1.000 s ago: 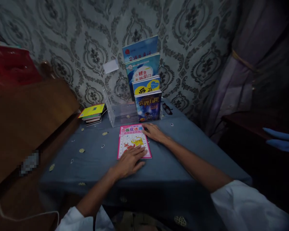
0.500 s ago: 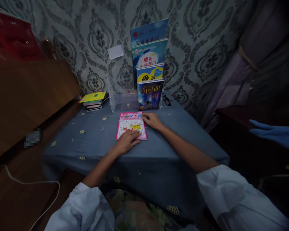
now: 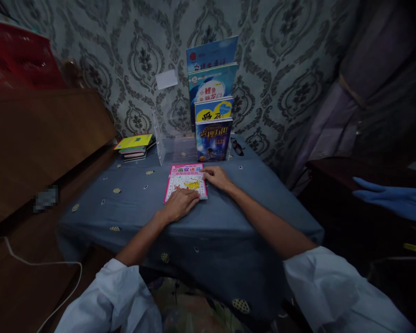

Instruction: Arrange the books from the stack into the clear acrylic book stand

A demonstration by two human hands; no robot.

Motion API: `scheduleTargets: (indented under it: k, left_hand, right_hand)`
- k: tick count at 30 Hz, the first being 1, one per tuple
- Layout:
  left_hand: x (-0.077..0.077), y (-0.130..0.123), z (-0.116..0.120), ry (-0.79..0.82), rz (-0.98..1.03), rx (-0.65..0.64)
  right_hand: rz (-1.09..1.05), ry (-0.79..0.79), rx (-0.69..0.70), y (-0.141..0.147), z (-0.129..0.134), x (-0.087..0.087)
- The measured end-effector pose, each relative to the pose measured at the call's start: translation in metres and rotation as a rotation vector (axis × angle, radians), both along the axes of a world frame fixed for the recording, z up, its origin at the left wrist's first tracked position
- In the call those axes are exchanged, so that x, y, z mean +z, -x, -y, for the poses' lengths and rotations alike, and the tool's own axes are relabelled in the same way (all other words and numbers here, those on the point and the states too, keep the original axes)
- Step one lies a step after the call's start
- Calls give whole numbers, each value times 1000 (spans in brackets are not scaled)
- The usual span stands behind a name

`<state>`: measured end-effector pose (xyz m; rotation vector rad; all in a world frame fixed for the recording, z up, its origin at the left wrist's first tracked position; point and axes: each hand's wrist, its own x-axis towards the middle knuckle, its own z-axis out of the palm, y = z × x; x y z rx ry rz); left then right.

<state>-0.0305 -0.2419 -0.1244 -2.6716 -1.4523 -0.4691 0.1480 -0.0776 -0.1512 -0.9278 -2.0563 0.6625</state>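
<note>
A pink-bordered picture book (image 3: 187,181) with a cartoon tiger on its cover lies on the blue tablecloth. My left hand (image 3: 180,203) rests flat over its lower edge, fingers stretched out to the right. At the book's right edge, my right hand (image 3: 217,177) has its thumb and fingers closed on the side near the upper corner. Just behind, several upright books stand in a clear acrylic rack (image 3: 159,143); the dark blue book (image 3: 213,141) is frontmost.
A stack of books with a yellow cover (image 3: 135,141) sits at the table's back left. Dark glasses (image 3: 237,147) lie right of the rack. A blue glove (image 3: 391,196) is on the dark furniture at the right. A wooden headboard (image 3: 45,148) borders the left side.
The view has shifted slightly. The book's right side looks slightly raised under my right hand, with its page edge showing. My left hand stays on the lower part.
</note>
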Motion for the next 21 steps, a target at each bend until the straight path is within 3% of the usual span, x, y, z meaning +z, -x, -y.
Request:
scheduleTargets:
  k: [7, 21]
  left_hand:
    - [8, 3, -8, 70, 16, 45]
    - [6, 6, -7, 41, -75, -93]
  right_hand:
    - [-27, 50, 15, 0, 0, 0]
    - [-43, 79, -11, -4, -1, -6]
